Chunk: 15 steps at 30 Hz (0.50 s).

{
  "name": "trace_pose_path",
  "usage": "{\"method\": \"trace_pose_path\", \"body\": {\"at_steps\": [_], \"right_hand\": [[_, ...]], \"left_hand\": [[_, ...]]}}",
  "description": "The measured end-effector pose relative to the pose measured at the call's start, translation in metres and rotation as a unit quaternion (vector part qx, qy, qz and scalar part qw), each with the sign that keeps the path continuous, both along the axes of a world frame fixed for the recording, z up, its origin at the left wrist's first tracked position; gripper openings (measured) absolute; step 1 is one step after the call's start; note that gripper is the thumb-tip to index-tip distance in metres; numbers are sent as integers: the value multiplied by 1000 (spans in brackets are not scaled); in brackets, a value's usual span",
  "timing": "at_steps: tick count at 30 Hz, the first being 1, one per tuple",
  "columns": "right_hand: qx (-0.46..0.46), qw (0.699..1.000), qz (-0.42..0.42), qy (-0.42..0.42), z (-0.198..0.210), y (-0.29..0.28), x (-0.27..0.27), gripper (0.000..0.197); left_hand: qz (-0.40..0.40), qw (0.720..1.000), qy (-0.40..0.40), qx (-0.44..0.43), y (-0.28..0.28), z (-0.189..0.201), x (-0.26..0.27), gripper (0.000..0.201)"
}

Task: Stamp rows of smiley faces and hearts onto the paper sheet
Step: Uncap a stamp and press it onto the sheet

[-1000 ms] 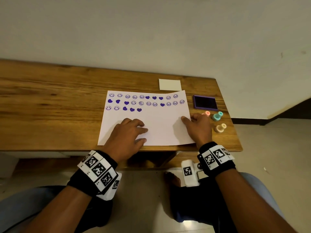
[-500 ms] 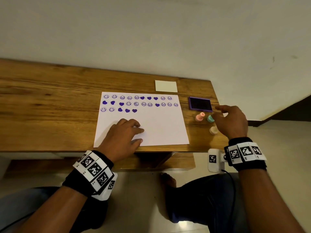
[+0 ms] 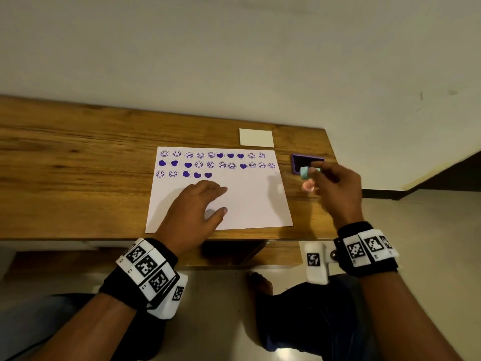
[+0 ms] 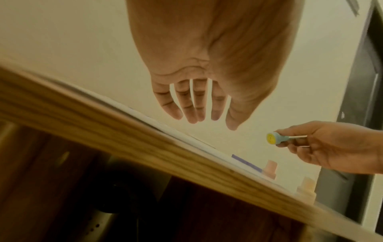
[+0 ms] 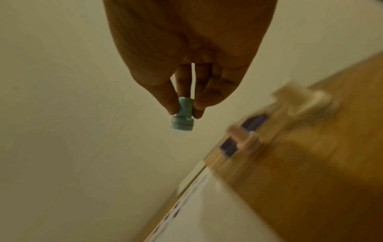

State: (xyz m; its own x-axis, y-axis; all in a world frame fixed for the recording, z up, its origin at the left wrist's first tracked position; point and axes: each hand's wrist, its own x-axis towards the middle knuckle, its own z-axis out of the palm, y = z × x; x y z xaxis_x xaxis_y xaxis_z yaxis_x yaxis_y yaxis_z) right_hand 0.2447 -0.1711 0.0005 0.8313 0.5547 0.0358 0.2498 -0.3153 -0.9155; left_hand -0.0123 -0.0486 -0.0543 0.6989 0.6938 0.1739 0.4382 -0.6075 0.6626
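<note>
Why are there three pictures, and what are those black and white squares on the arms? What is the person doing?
No machine here, just a person wearing three cameras. One sits on the head and looks down at the wooden table. One is strapped to each wrist, on those bands with the squares, and looks along the fingers. The left hand lies flat on the paper sheet, which already has purple smileys and hearts. The right hand pinches a small teal stamp, lifted above the table near the purple ink pad. A pink stamp, a beige stamp and a small white card also sit on the table.
</note>
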Motion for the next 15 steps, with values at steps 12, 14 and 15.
{"method": "trace_pose_path", "body": {"at_steps": [12, 14, 15], "right_hand": [[69, 945, 174, 268, -32, 29, -97, 15], [73, 939, 177, 285, -33, 30, -97, 14], [76, 936, 180, 293, -34, 30, -96, 13]], "left_hand": [[11, 970, -178, -163, -15, 11, 8, 36], [11, 970, -180, -163, -12, 11, 8, 35], [13, 970, -179, -165, -11, 11, 8, 35]]}}
